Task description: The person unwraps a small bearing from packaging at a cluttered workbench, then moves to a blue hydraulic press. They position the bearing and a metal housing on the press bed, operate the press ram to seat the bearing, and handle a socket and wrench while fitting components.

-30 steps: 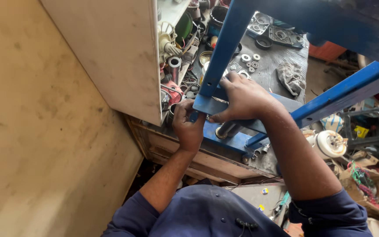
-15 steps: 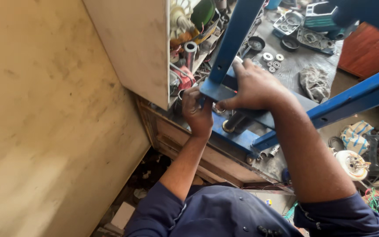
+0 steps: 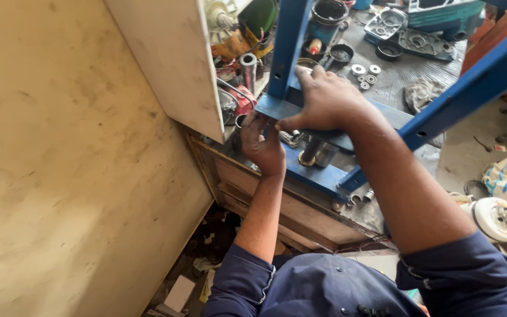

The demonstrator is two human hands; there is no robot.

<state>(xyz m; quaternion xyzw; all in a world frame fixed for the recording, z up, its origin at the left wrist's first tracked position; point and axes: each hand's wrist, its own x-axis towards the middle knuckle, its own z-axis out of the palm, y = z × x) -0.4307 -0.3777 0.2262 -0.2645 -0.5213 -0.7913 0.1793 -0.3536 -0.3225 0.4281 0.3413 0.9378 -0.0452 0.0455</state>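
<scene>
A blue steel press frame (image 3: pixel 289 53) stands on a wooden workbench (image 3: pixel 300 217). My right hand (image 3: pixel 324 97) lies on top of the frame's blue crossbar (image 3: pixel 377 120), fingers wrapped over its far edge. My left hand (image 3: pixel 260 144) reaches up from below and grips the crossbar's left end beside the upright. Under the bar a dark threaded cylinder (image 3: pixel 309 149) stands on the blue base plate (image 3: pixel 318 173), with a small metal part (image 3: pixel 291 138) beside it. What the left fingers pinch is hidden.
A cream wall (image 3: pixel 60 176) and a white cabinet side (image 3: pixel 171 64) close off the left. Bearings, rings and metal housings (image 3: pixel 365 73) litter the dark bench mat behind the frame. A round white motor part (image 3: pixel 497 217) and rags lie on the floor at right.
The view has tilted and moved closer. Both hands stay on the blue crossbar, the left hand still under its left end and the right hand on top.
</scene>
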